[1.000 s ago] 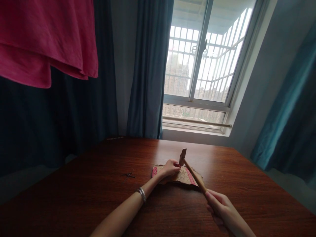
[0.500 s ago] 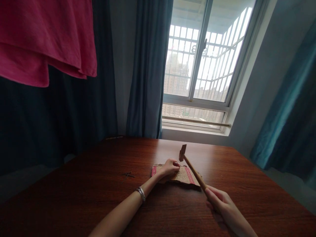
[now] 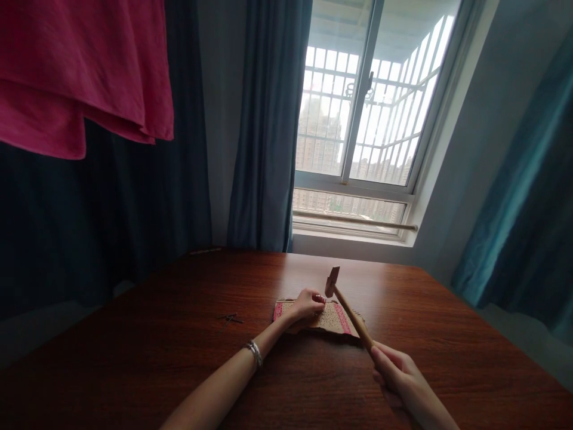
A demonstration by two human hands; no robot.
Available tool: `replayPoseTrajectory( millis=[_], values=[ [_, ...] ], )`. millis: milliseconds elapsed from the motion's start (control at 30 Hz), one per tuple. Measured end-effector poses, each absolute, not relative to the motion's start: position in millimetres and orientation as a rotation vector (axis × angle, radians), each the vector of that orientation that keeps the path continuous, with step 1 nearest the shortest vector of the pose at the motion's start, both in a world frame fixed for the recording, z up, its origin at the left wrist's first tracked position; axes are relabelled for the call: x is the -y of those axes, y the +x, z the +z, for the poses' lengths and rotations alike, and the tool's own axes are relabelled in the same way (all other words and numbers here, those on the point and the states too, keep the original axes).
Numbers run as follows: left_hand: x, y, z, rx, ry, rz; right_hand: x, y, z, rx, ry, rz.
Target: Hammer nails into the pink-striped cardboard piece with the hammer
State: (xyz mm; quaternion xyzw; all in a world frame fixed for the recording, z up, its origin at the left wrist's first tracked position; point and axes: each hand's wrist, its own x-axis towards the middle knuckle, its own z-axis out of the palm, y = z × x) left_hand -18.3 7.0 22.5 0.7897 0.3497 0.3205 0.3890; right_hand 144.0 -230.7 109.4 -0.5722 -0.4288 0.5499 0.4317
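Note:
My right hand [image 3: 396, 373] is wrapped round the wooden handle of a hammer [image 3: 353, 316]. The hammer's head is raised a little above a piece of cardboard [image 3: 333, 319], just right of my left fingertips. Many small dark holes or dots cover the cardboard, which has pink bands near both ends. My left hand [image 3: 308, 303] rests over its middle, thumb and fingers pinched together; whatever is between them is too small to make out. To the left, several thin dark nails [image 3: 230, 319] lie in a loose pile on the table.
The brown wooden table [image 3: 179, 358] runs back to a blue curtain [image 3: 264, 131] and a barred window [image 3: 358, 119]. A pink cloth [image 3: 89, 71] hangs at the upper left. Another curtain [image 3: 519, 191] hangs on the right.
The hammer's head has dropped slightly toward the cardboard, and my right hand has shifted a touch. My left hand keeps its pinch in about the same spot.

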Motion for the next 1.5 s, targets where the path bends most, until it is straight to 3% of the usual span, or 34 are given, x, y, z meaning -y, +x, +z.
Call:
replayPoseTrajectory(
  millis=[900,1200,1500],
  values=[
    [-18,-29,24,-0.781,1.922,0.778,227,164,86,0.986,-1.457,1.266],
    [-26,-56,55,-0.791,1.886,0.727,218,218,69,1.074,-1.704,0.725],
    [-60,-60,20,-1.071,1.924,0.867,204,281,28,1.173,-2.038,0.301]
  ],
)
